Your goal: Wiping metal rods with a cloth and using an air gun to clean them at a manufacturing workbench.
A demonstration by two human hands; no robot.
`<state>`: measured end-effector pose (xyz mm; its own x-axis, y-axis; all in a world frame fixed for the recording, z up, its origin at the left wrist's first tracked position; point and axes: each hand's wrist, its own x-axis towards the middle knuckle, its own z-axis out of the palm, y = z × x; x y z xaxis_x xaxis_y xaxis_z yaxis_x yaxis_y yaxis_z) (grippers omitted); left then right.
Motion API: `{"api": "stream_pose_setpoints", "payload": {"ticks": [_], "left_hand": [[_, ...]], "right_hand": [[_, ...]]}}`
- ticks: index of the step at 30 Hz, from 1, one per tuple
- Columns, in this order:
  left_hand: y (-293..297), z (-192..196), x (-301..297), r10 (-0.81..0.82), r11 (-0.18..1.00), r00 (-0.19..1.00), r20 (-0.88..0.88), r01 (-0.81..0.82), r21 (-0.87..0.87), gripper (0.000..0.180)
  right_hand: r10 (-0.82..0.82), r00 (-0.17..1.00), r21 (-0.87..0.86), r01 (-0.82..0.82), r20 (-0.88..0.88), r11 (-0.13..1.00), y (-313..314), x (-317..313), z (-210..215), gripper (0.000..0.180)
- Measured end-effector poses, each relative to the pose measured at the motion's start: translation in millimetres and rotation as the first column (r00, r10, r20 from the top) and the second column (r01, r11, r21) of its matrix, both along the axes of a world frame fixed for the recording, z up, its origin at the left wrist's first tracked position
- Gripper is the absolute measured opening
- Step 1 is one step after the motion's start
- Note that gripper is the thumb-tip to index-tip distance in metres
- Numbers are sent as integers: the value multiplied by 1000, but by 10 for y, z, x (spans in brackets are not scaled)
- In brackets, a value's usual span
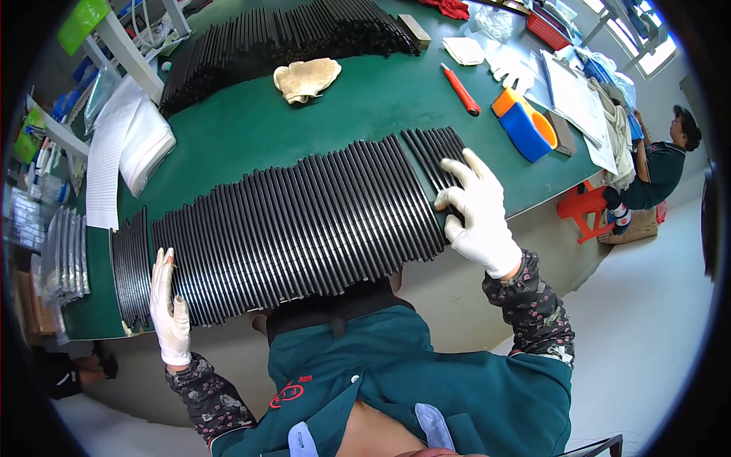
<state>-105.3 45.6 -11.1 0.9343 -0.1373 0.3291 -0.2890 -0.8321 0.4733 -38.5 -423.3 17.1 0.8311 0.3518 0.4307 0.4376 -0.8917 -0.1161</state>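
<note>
Here, the green table fills most of the view, and on its near half lies a long row of black rods, side by side and reaching the near edge. A second row of black rods lies along the table's far edge, with a crumpled tan glove between the two rows. Beyond the near row's right end sit a blue and orange holder and a red-handled tool. The right hand, in a white glove, rests with fingers spread on the right end of the near row, not gripping. The left hand, also gloved, lies flat and open against the row's left end.
</note>
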Motion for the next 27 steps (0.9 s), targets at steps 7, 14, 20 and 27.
{"api": "stream_pose_setpoints", "payload": {"ticks": [7,14,20,27], "left_hand": [[13,-2,-1,3,1000,1000,-8,-3,-3,69],[-12,13,9,-11,999,1000,3,11,-31,69],[-19,28,6,0,1000,1000,9,0,-23,69],[-10,-10,18,12,1000,1000,15,-11,-22,69]], "right_hand": [[-59,995,155,70,-77,985,134,-63,55,29],[196,978,109,-187,-72,976,107,-26,67,32],[386,918,25,-386,-89,922,94,47,144,28],[424,902,-166,-431,-82,887,101,93,219,15]]}}
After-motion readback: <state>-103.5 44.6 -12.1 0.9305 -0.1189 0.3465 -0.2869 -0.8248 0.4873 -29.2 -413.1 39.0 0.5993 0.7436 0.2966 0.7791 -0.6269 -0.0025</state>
